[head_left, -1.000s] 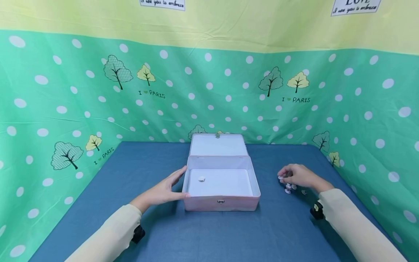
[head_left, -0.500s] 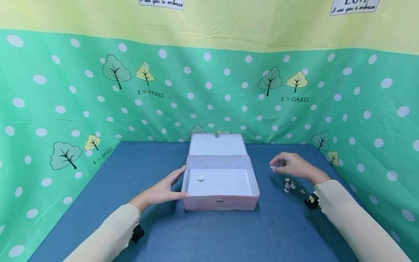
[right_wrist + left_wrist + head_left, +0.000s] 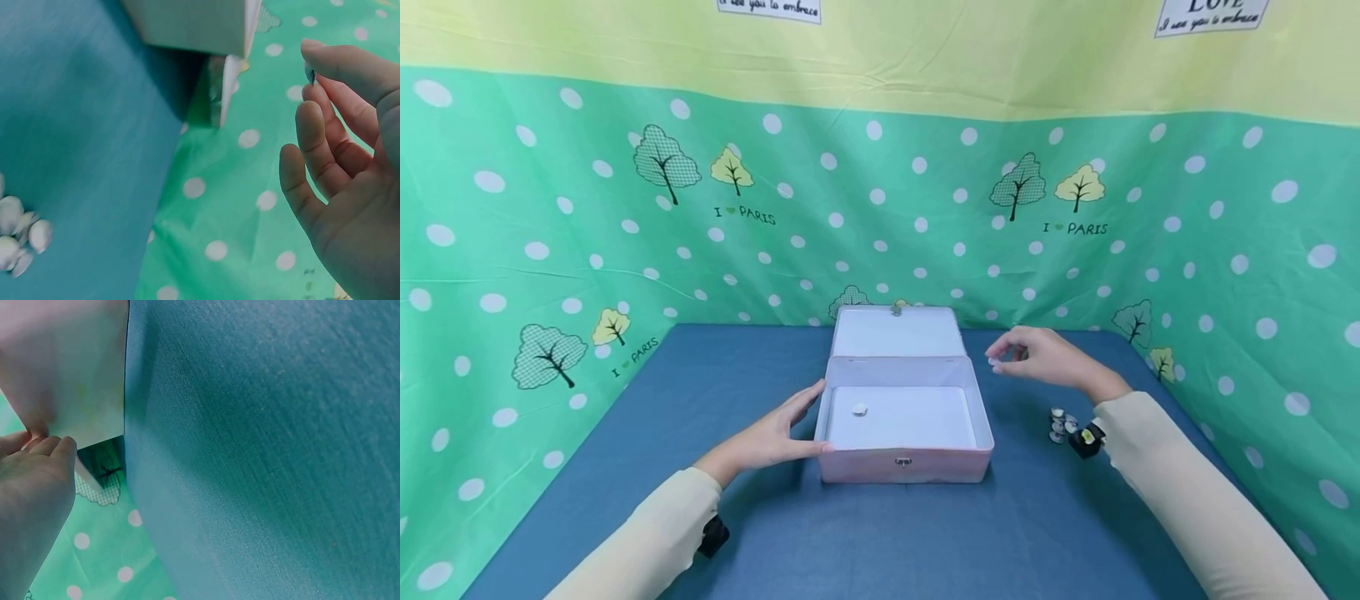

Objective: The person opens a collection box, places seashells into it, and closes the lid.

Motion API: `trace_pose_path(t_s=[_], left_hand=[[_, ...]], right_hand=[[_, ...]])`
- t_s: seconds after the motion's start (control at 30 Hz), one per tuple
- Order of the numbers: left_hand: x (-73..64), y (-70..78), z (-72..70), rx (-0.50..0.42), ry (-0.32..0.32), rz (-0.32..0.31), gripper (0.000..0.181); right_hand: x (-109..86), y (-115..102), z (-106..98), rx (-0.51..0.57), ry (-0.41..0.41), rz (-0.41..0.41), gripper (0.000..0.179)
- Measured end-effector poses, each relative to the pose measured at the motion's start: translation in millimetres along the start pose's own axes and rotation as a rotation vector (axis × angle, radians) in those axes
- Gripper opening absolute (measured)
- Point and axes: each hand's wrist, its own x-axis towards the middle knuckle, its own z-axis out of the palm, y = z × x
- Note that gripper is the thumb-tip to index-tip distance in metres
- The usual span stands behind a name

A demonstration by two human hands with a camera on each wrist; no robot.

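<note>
Being small, the disc point(image 3: 309, 71) pinched in the right hand point(image 3: 1045, 357) could slip; the spread left hand point(image 3: 767, 438) touches the box point(image 3: 872, 467) at left.

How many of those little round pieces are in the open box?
1 that I can see: the small round piece lies toward the left of the box. The front wall may hide others.

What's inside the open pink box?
Inside the box, one small round white piece lies on the floor, left of the middle. The front wall hides its own inner face and any strip of floor right behind it.
</note>
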Motion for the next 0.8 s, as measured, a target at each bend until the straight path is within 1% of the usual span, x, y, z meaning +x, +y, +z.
trace_pose_path(t_s=[0.13,0.4,0.57,0.7,0.8], left_hand=[[0.3,0.5,0.5,0.0,0.0,0.0,0.102],[-0.6,0.7,1.1,0.006,0.002,-0.007,0.101],[-0.1,0.7,0.8,0.0,-0.005,-0.001,0.102],[-0.4,1.5,0.7,-0.006,-0.006,-0.003,0.102],[-0.8,2.1,1.0,-0.004,-0.003,-0.004,0.102]], right_hand=[[9.6,-12.9,1.8,-0.002,-0.007,-0.027,0.023],[31.3,-33.7,7.6,-0.009,-0.029,-0.111,0.019],[42.8,-49.2,12.0,0.011,-0.032,-0.133,0.019],[54.3,-59.9,17.7,0.026,-0.055,-0.155,0.018],[64.6,-64.9,23.8,0.027,-0.08,-0.189,0.018]])
